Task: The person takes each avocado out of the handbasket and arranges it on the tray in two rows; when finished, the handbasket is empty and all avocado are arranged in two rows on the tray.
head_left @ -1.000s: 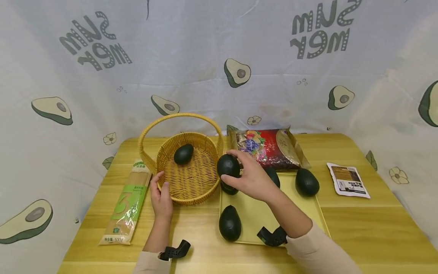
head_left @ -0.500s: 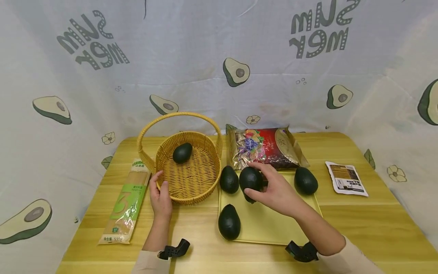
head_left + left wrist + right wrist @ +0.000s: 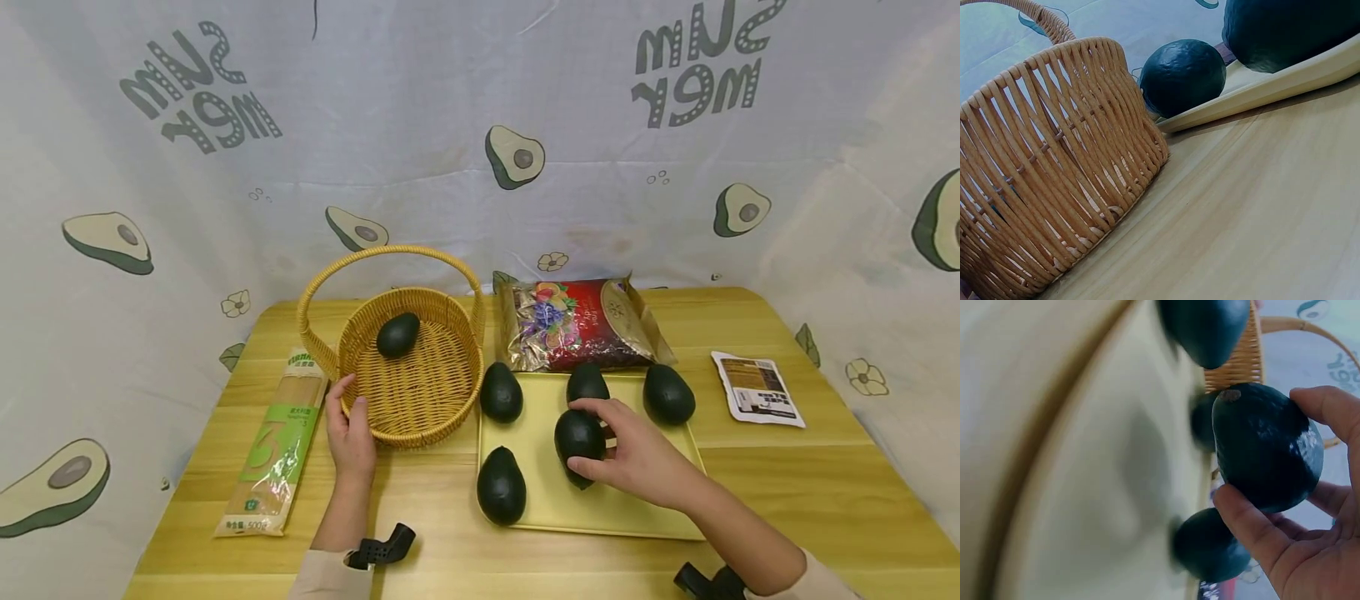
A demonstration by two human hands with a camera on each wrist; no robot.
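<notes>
**Avocado pinched above tray; slip and bump risks**

Right hand (image 3: 637, 457) has the held avocado (image 3: 580, 435) pinched, thumb one side, fingers the other, raised over the yellow tray (image 3: 540, 479). Skin looks smooth and glossy, hold is fingertip only: could slip and drop. Front avocado (image 3: 502, 487) sits near the tray's near-left corner; rounded, so a knock might roll it over the low edge. Left hand (image 3: 354, 442) is at the basket (image 3: 429, 437) rim; can't tell if it grips or just touches. If loose, a bump may shift the basket. Rear-middle avocado (image 3: 587, 383) lies just beyond the held one; a stray swing could shove it toward the candy bag (image 3: 577, 325).

Views: right wrist alone shows the brown scar on the held fruit's end, plus its shadow on the tray. Left wrist gives the basket's outer weave down to the table (image 3: 1247, 212). Head alone clearly shows the avocado inside the basket (image 3: 398, 335).
</notes>
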